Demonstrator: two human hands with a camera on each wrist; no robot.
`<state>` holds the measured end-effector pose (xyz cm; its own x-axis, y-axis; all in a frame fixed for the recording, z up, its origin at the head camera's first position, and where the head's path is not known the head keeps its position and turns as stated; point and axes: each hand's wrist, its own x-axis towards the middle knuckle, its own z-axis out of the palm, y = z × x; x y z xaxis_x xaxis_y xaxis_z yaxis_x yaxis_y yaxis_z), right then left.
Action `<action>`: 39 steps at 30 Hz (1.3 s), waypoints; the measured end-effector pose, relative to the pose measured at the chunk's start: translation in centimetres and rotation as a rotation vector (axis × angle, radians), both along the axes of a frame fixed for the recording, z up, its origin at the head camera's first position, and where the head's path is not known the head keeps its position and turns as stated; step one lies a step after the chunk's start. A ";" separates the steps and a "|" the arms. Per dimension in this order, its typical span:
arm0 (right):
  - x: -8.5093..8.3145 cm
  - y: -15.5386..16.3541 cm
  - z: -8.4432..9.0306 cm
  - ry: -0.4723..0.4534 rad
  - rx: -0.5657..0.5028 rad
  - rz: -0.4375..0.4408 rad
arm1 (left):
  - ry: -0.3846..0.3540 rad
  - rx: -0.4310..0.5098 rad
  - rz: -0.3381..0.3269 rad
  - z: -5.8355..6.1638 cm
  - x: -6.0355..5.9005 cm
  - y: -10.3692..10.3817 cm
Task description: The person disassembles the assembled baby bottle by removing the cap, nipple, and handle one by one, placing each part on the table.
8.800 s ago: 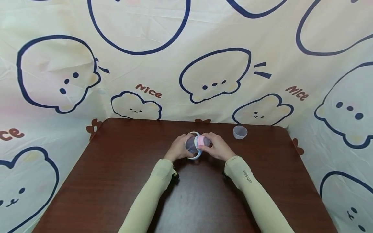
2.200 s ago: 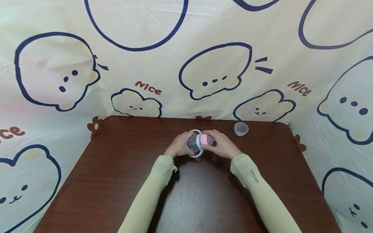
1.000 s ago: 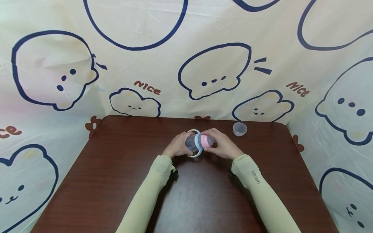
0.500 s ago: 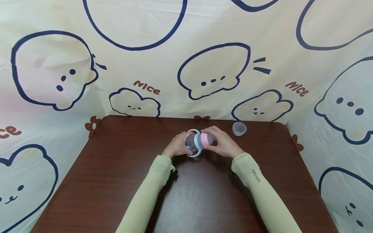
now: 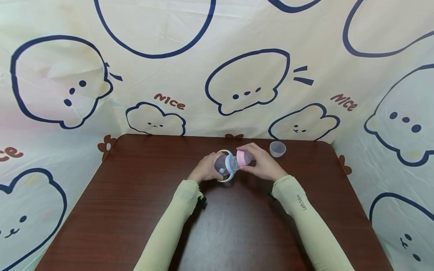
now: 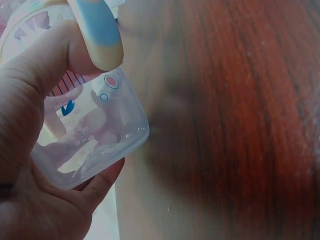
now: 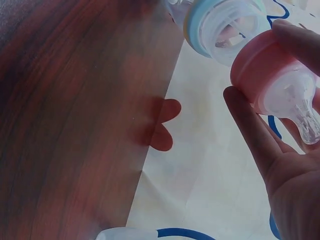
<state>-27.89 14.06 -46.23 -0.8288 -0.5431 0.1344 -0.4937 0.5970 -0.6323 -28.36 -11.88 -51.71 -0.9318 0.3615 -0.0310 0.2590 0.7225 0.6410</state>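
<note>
My left hand [image 5: 205, 169] grips the clear body of a baby bottle [image 5: 220, 165], tilted on its side above the table. Fingers and thumb wrap the body, and a two-tone ring handle [image 6: 102, 35] passes over the thumb in the left wrist view. Between the fingers and thumb of my right hand [image 5: 266, 163] is a pink screw collar with a clear nipple [image 5: 241, 158]. In the right wrist view, the pink collar [image 7: 260, 65] is off the threads, tilted just beside the open bottle neck [image 7: 230, 32]. The nipple points away from the bottle.
A small translucent cup [image 5: 277, 149] stands near the back right of the brown wooden table [image 5: 145, 210]. Behind and at both sides hangs a cream cloth [image 5: 190, 75] printed with cartoon bears, meeting the table's back edge.
My right hand has moved slightly right and up with the pink collar, which has come off the bottle neck and bared its threads. My left hand keeps its hold on the bottle.
</note>
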 end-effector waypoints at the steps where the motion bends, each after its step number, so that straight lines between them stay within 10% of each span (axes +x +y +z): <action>1: 0.0 0.1 0.1 0.001 -0.002 0.002 | 0.002 0.001 0.000 0.0 0.0 0.0; 39: -0.3 1.1 2.4 0.080 -0.078 -0.051 | -0.004 0.024 0.002 0.1 0.2 -0.1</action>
<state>-28.16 15.13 -43.83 -0.8399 -0.4861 0.2416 -0.5151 0.5732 -0.6373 -28.17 -12.02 -51.62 -0.9324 0.3606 -0.0260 0.2553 0.7076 0.6588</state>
